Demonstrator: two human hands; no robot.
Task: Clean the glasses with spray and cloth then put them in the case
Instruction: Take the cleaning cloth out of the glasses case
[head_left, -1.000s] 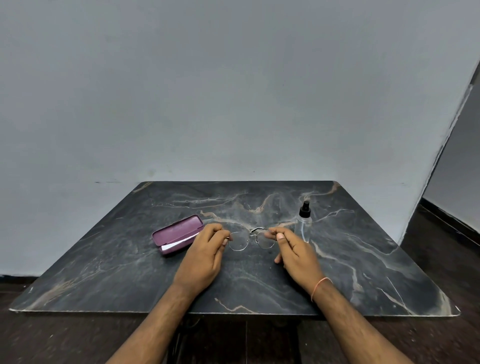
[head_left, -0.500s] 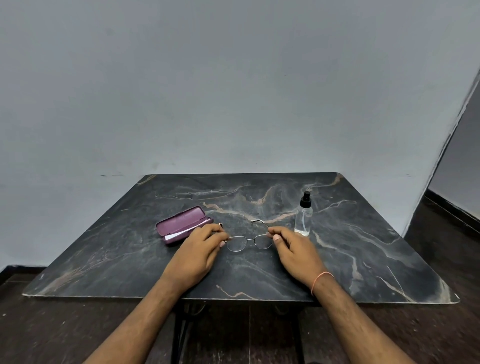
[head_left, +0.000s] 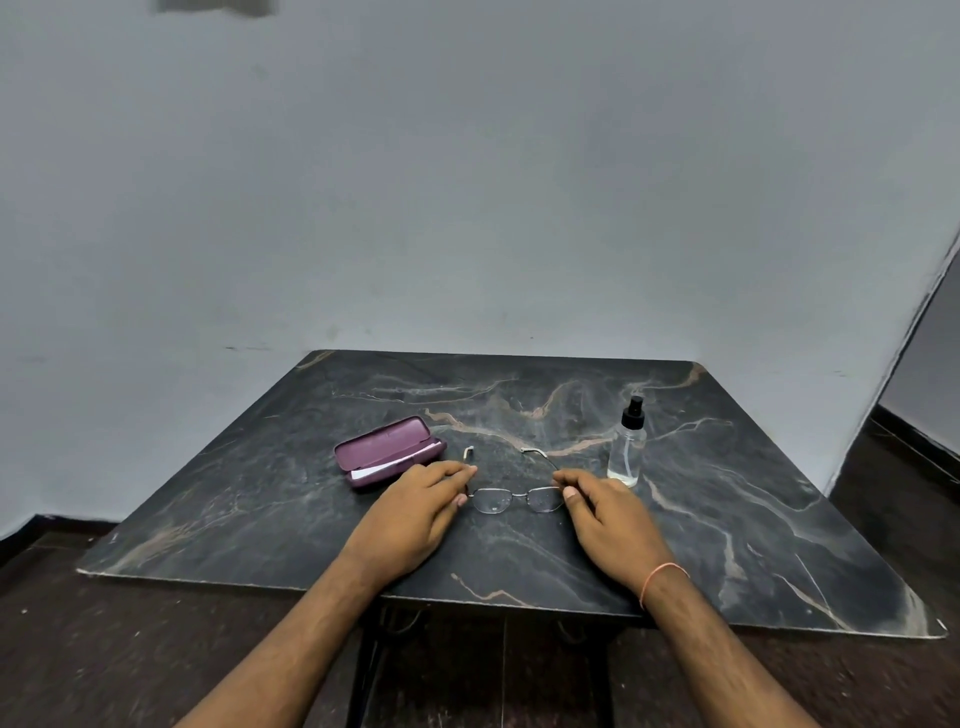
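Note:
Thin metal-framed glasses lie on the dark marble table with both temples unfolded and pointing away from me. My left hand pinches the frame's left corner, and my right hand pinches its right corner. A purple glasses case sits just left of my left hand, slightly ajar, with a white cloth edge showing in the gap. A clear spray bottle with a black nozzle stands upright just beyond my right hand.
A grey wall rises right behind the table's far edge. Dark floor surrounds the table, and its metal legs show below the near edge. The table's right and left parts hold nothing else.
The glasses' temples have swung open and away from me while both hands keep hold of the frame corners. The view has pulled back and the hands sit slightly nearer to me.

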